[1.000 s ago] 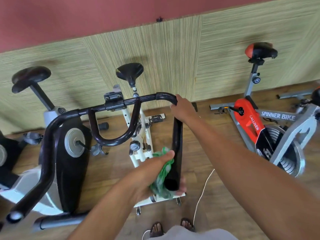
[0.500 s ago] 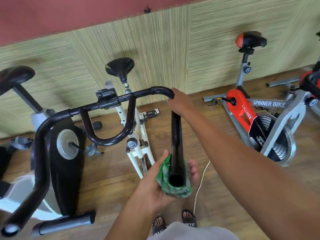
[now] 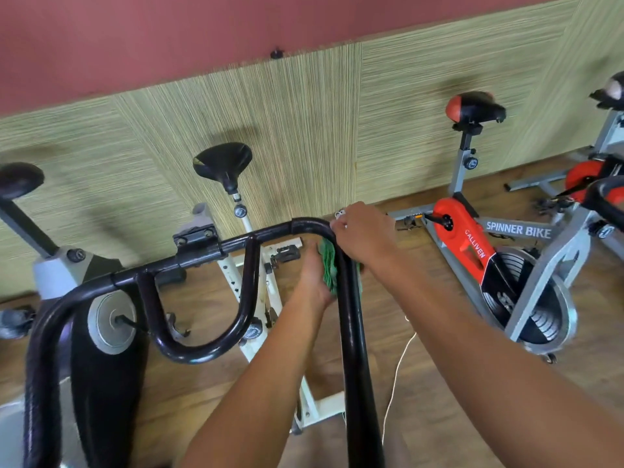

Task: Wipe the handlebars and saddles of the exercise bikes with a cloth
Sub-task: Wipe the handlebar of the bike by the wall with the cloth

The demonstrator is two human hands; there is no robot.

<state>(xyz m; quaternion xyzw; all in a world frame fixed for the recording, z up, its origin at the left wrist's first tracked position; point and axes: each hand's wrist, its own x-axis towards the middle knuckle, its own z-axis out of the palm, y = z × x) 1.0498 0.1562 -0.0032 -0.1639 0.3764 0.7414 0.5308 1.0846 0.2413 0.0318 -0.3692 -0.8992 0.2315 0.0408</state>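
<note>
A black handlebar (image 3: 353, 332) of the white exercise bike (image 3: 260, 298) fills the foreground, its right grip running toward me. My left hand (image 3: 314, 282) holds a green cloth (image 3: 329, 268) wrapped against that grip, just below the far bend. My right hand (image 3: 363, 236) grips the bend of the bar directly above the cloth. The bike's black saddle (image 3: 223, 162) stands behind, near the wall.
A black and grey bike (image 3: 101, 332) with a black saddle (image 3: 20, 179) stands left. A red and grey spinner bike (image 3: 489, 251) with a red-black saddle (image 3: 474, 108) stands right; another bike (image 3: 604, 184) is at the right edge. A white cord (image 3: 396, 373) lies on the wooden floor.
My left hand has slid the green cloth up the right grip, from its near end to just below the bend. My right hand has stayed on the bend.
</note>
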